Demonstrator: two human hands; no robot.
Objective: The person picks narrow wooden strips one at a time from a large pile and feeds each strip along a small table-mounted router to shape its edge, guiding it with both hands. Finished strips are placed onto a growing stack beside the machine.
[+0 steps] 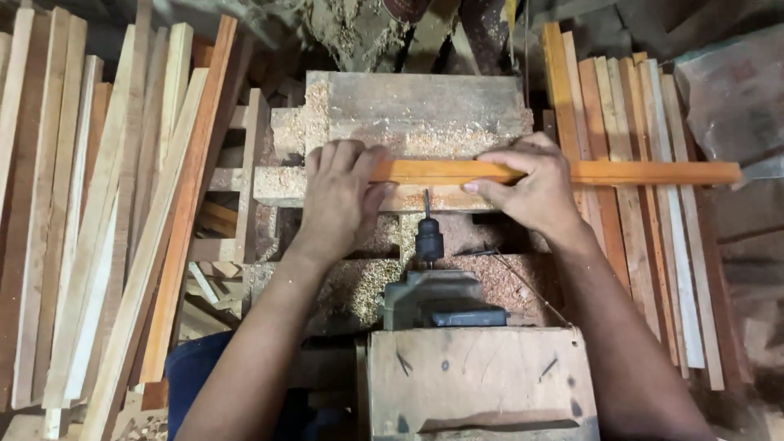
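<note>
Left hand [339, 196] and right hand [531, 192] both clamped on an orange wooden strip [645, 172] (long axis crosswise), drill bit [426, 204] pointing at its near edge between them.

A long, narrow strip of orange-brown wood [523, 172] with a square-edged, smooth-planed face lies flat and crosswise on a pale, sawdust-covered wooden block. It runs level from left to right. Its left end is hidden under a hand, its middle is bare, and another hand covers part of it further along. Its right end juts well past the block, out over a row of upright wooden slats.
</note>
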